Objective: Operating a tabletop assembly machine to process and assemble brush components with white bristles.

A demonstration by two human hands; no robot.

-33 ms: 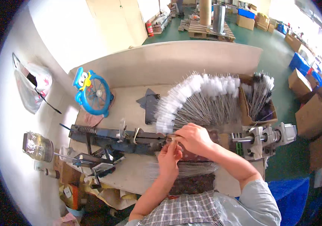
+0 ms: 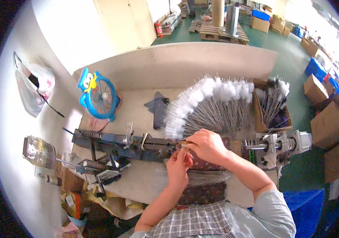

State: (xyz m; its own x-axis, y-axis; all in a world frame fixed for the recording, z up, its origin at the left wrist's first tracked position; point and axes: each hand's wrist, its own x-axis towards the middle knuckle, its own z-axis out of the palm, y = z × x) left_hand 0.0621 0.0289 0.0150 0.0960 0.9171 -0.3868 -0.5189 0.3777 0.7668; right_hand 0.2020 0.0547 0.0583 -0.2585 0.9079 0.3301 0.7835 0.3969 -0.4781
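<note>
Left hand (image 2: 178,164) and right hand (image 2: 205,144) together at frame centre, fingers pinching a small pale piece (image 2: 183,146), dark metal machine rail (image 2: 118,143) just left, white-tipped brushes (image 2: 213,103) fanned above

Both forearms come up from the lower edge and meet at the centre. The left hand (image 2: 178,168) is raised, palm turned inward, fingers stretched upward with the tips pinched close together. The right hand (image 2: 206,146) sits just above and to the right of it, knuckles up, fingers curled down and inward in a loose fist. The two hands touch at the fingertips. The right elbow is bent sharply; a pale sleeve covers the upper arm.
</note>
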